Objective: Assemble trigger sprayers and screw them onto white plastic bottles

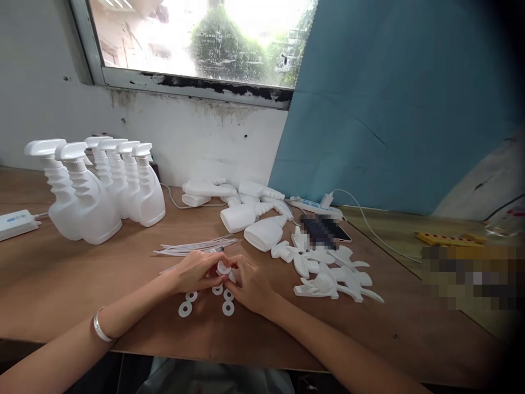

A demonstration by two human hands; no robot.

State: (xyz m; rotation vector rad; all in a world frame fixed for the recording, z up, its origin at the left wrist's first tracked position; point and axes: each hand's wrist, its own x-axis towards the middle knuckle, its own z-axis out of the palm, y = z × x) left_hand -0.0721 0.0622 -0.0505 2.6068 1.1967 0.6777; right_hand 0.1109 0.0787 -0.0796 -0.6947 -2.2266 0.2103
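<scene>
In front of me both hands meet over the table, fingers pinched together around a white spray trigger head (223,268) that they largely hide. My left hand (200,269) grips it from the left side, and my right hand (249,282) closes on it from the right. Just below the fingers lie several flat white ring washers (185,309). A bundle of thin white dip tubes (192,247) rests behind my left hand. To the right of my right hand is a pile of loose white trigger heads (324,276).
Several white spray bottles with heads fitted (98,213) stand at the left. Bottles without heads (262,232) lie at the back middle. Behind the pile are a phone (338,229) and a power strip (315,206) with cables. A white plug-in box (18,223) sits far left.
</scene>
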